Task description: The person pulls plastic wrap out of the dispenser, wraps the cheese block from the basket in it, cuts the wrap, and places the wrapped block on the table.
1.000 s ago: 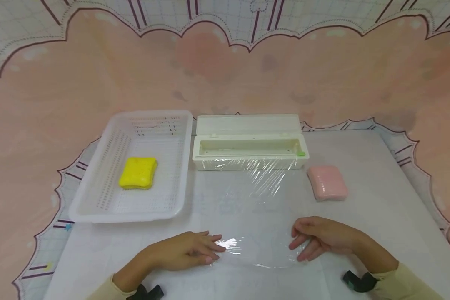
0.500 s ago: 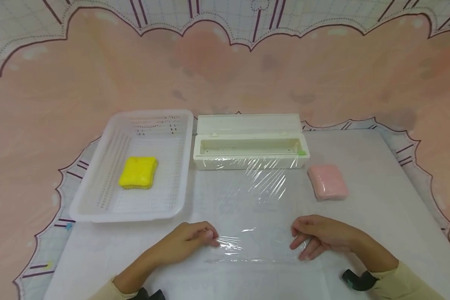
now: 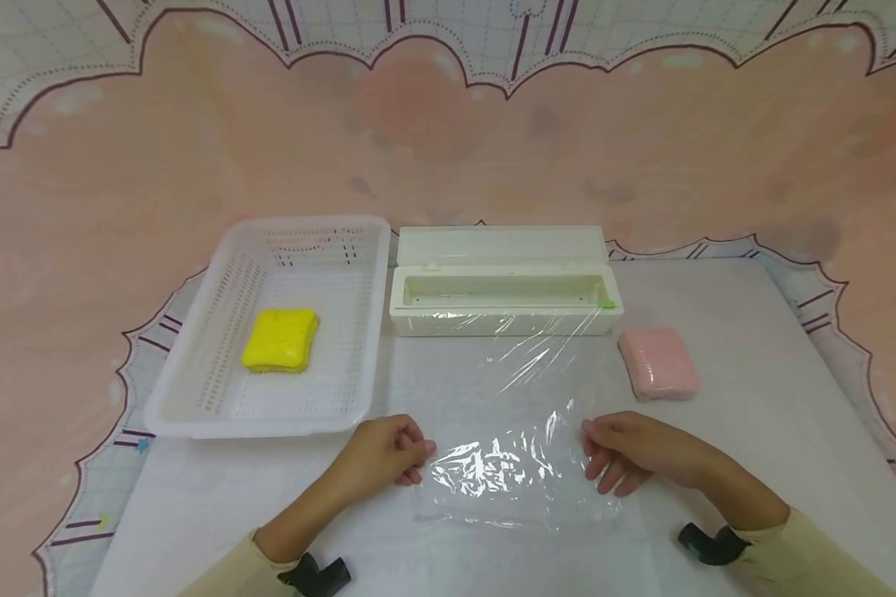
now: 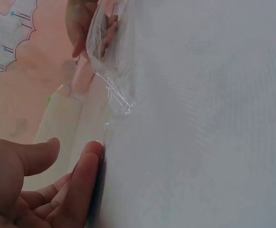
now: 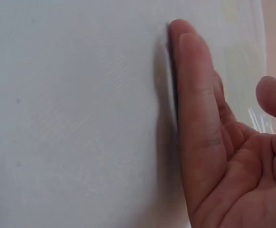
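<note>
A sheet of cling film (image 3: 493, 464) stretches toward me from a white cling film box (image 3: 508, 323) whose lid stands raised. By the film's left edge is my left hand (image 3: 384, 456), its fingers bent; in the left wrist view the thumb (image 4: 42, 156) stands apart from the forefinger (image 4: 83, 180). My right hand (image 3: 635, 452) lies at the right edge, its fingers (image 5: 197, 95) fairly straight and its thumb held away. Whether either hand touches the film is hard to tell. Bright creases cross the film between the hands.
Left of the box, a white perforated basket (image 3: 172, 406) holds a yellow square block (image 3: 280, 340), perhaps a sponge. A pink, shiny square block (image 3: 659, 365) lies right of the film on the white table cover (image 3: 762, 373).
My left hand has moved away from me along the film's left edge, and its spread fingers have bent. My right hand has shifted slightly forward. The film shows more creases near me.
</note>
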A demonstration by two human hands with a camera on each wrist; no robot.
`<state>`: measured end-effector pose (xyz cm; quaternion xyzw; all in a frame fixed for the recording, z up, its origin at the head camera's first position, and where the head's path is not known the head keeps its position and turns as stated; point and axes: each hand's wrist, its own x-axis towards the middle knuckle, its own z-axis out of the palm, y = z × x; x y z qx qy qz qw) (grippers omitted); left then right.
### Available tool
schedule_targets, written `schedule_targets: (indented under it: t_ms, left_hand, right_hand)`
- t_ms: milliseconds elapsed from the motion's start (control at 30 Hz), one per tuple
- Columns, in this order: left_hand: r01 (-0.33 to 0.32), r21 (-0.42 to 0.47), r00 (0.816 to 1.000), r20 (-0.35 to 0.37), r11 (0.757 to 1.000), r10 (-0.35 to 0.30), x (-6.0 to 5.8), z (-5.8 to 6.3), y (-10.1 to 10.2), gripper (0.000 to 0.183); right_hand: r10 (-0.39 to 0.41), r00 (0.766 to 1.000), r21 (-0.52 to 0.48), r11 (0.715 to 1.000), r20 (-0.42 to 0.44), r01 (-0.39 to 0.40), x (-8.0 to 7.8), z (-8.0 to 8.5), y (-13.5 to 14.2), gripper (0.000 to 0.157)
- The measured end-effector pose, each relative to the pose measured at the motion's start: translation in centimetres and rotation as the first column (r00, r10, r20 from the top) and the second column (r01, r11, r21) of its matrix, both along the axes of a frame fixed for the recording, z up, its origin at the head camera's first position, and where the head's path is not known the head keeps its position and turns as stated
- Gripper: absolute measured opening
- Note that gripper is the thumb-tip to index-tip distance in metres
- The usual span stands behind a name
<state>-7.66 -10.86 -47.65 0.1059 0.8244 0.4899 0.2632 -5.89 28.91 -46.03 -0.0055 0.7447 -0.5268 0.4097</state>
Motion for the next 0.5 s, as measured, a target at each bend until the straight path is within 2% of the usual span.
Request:
schedule_targets:
  t_ms: [100, 200, 267, 333, 367, 400, 433, 467, 500]
  left_hand:
    - [-0.013, 0.006, 1.0, 0.022, 1.0, 0.013, -0.2, 0.1, 0.0, 0.022]
    - [0.005, -0.012, 1.0, 0.012, 1.0, -0.004, -0.3, 0.4, -0.1, 0.023]
    - [0.019, -0.065, 0.998, -0.054, 0.998, -0.023, -0.2, 0.7, -0.2, 0.023]
    - [0.045, -0.153, 0.981, -0.182, 0.987, -0.073, 0.0, 1.0, -0.3, 0.026]
    - [0.058, -0.222, 0.956, -0.268, 0.973, -0.118, 0.2, 1.0, -0.3, 0.031]
    - [0.066, -0.293, 0.92, -0.352, 0.954, -0.172, 0.4, 1.0, -0.4, 0.036]
    - [0.068, -0.364, 0.874, -0.428, 0.929, -0.231, 0.7, 1.0, -0.4, 0.043]
    - [0.067, -0.424, 0.82, -0.493, 0.903, -0.292, 0.9, 0.8, -0.5, 0.051]
    - [0.07, -0.473, 0.77, -0.534, 0.878, -0.349, 1.2, 0.7, -0.6, 0.059]
  right_hand:
    - [-0.009, 1.0, 0.02, 1.0, 0.008, 0.009, -0.3, -0.4, -0.1, 0.047]
    - [0.007, 1.0, 0.007, 1.0, -0.004, -0.007, -0.2, -0.2, 0.0, 0.044]
    - [0.026, 0.998, 0.003, 1.0, -0.063, -0.025, 0.0, 0.3, 0.0, 0.039]
    - [0.053, 0.977, 0.042, 0.998, -0.207, -0.046, 0.4, 0.9, -0.1, 0.031]
    - [0.072, 0.95, 0.083, 0.995, -0.305, -0.048, 0.6, 1.1, -0.2, 0.026]
    - [0.091, 0.91, 0.134, 0.99, -0.405, -0.039, 0.8, 1.3, -0.3, 0.024]
    - [0.123, 0.854, 0.197, 0.98, -0.505, -0.025, 1.1, 1.4, -0.4, 0.024]
    - [0.163, 0.795, 0.271, 0.963, -0.584, 0.002, 1.3, 1.5, -0.6, 0.027]
    - [0.212, 0.733, 0.342, 0.939, -0.646, 0.03, 1.5, 1.4, -0.7, 0.034]
